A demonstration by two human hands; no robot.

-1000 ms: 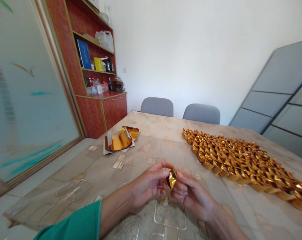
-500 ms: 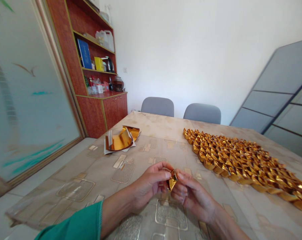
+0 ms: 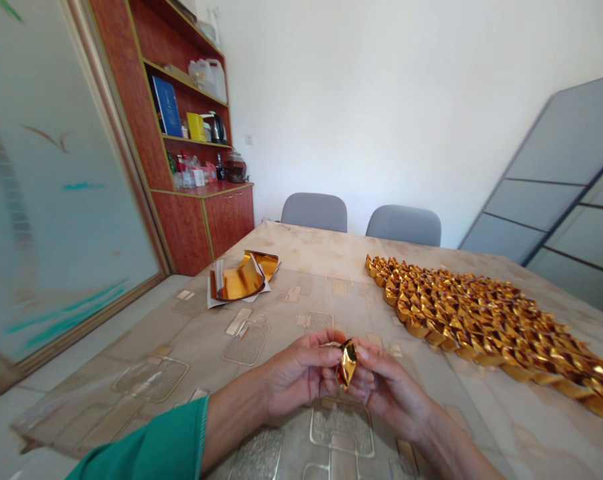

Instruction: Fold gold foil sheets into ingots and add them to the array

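Observation:
Between my two hands is a small folded gold foil paper ingot (image 3: pixel 348 365), held just above the near part of the table. My left hand (image 3: pixel 301 370) pinches its left side between thumb and fingers. On the other side, my right hand (image 3: pixel 386 383) grips it with the thumb near its upper end and the fingers curled beneath. Part of the ingot is hidden by my fingertips. Several rows of finished-looking gold foil ingots (image 3: pixel 461 313) lie packed together on the right of the table. A loose stack of gold foil sheets (image 3: pixel 241 280) curls up at the left.
A clear plastic cover with a rectangle pattern lies over the table (image 3: pixel 306 250). Two grey chairs (image 3: pixel 314 212) stand at its far edge. Behind on the left is a red-brown shelf cabinet (image 3: pixel 181 220) beside a frosted glass door (image 3: pixel 56 187).
The ingot has turned in my fingers and looks fuller and more rounded, with more of its shiny side showing. Both hands stay in nearly the same place.

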